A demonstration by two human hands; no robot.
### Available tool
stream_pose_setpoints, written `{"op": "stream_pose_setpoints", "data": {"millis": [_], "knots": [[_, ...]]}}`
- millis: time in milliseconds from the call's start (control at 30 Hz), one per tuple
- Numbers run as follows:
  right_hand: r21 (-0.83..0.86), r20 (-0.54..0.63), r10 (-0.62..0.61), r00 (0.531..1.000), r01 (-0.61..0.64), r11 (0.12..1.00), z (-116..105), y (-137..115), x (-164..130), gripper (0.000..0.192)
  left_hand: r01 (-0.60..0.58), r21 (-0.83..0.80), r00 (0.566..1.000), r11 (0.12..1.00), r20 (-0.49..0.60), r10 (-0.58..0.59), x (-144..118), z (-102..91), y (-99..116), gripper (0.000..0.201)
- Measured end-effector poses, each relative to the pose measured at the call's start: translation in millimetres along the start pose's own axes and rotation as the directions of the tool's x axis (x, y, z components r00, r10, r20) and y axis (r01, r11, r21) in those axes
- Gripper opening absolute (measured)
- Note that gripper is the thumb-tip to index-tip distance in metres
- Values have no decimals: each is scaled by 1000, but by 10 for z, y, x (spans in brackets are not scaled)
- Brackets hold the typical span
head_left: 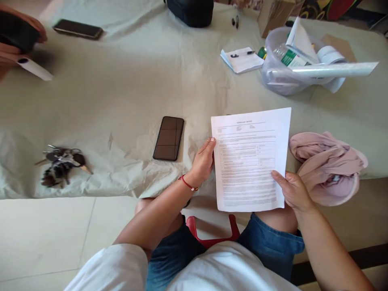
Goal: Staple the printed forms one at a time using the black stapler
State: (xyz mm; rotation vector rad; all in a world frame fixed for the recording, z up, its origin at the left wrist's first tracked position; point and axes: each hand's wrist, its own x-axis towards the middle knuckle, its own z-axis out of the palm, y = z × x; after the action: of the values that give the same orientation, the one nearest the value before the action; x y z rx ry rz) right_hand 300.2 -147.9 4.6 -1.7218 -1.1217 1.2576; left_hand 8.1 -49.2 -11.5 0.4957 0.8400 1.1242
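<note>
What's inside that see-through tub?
The tub holds a bottle with a green label, white paper, and a long shiny roll poking out. They hide the bottom, so I can't see what's underneath.

One phone (78, 29) at ten o'clock, another phone (168, 138) close in toward nine: two. One bunch of keys (64, 162) farther out at nine; one tub (273, 79) at two. One printed page (250, 161) showing, one pink cap (329, 165), both toward three.

The sheet (247, 173) is matt paper — the nearer phone (169, 138) glossy, the tub (274, 76) plastic, the hat (330, 163) cloth.
</note>
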Motion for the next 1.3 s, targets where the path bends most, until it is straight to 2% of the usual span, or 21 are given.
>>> {"op": "stream_pose_setpoints", "data": {"millis": [133, 300, 400, 467, 500, 533, 567, 600, 633, 700, 767, 833, 900, 1000, 1100, 1200, 1300], "knots": [[21, 99, 44, 994, -46, 999, 30, 40, -2, 40, -46, 83, 992, 995, -115, 56, 22, -9, -34, 48], [11, 146, 77, 986, -79, 997, 30, 164, 10, 41, -105, 223, 984, 969, -115, 133, -28, 49, -48, 47], [-97, 138, 89, 986, -76, 992, -49, 191, 65, 45, -98, 198, 987, 975, -105, 121, -42, 65, -69, 46], [-228, 27, 27, 999, -20, 973, -114, 116, 122, 48, -27, 137, 994, 990, -98, 40, -52, 61, -78, 46], [-297, -62, -37, 997, 17, 955, -135, 39, 154, 50, 19, 107, 995, 994, -99, -9, -59, 58, -79, 46], [-351, -176, -125, 976, 56, 935, -142, -65, 186, 51, 63, 80, 993, 995, -104, -54, -68, 54, -77, 45], [-388, -266, -218, 939, 103, 916, -129, -193, 220, 50, 100, 60, 990, 993, -109, -93, -76, 52, -74, 44], [-446, -357, -341, 870, 162, 880, -92, -339, 257, 46, 131, 45, 986, 990, -109, -125, -84, 52, -68, 43], [-518, -347, -446, 825, 228, 825, -31, -495, 297, 41, 156, 32, 983, 987, -103, -152, -89, 54, -62, 41], [-636, -177, -646, 743, 414, 651, 157, -799, 394, 30, 202, 2, 977, 979, -63, -202, -90, 70, -50, 40], [-657, 57, -720, 692, 569, 495, 399, -1039, 512, 29, 233, -32, 972, 972, -18, -234, -82, 100, -43, 40], [-657, 205, -722, 661, 639, 399, 638, -1180, 633, 32, 239, -67, 971, 969, 7, -239, -74, 135, -43, 40], [-669, 298, -694, 655, 662, 338, 821, -1231, 738, 34, 231, -83, 973, 969, 21, -231, -72, 164, -50, 38], [-683, 409, -647, 644, 686, 251, 946, -1213, 836, 34, 215, -62, 976, 975, 29, -214, -79, 174, -74, 38], [-679, 445, -632, 635, 699, 225, 941, -1181, 868, 36, 208, -42, 978, 977, 25, -207, -86, 152, -110, 39], [-690, 405, -639, 654, 677, 255, 923, -1177, 870, 36, 218, -27, 976, 975, 29, -218, -92, 136, -144, 38], [-651, 451, -593, 667, 701, 293, 934, -1182, 875, 36, 229, -30, 973, 973, 34, -228, -103, 150, -153, 36]]}}
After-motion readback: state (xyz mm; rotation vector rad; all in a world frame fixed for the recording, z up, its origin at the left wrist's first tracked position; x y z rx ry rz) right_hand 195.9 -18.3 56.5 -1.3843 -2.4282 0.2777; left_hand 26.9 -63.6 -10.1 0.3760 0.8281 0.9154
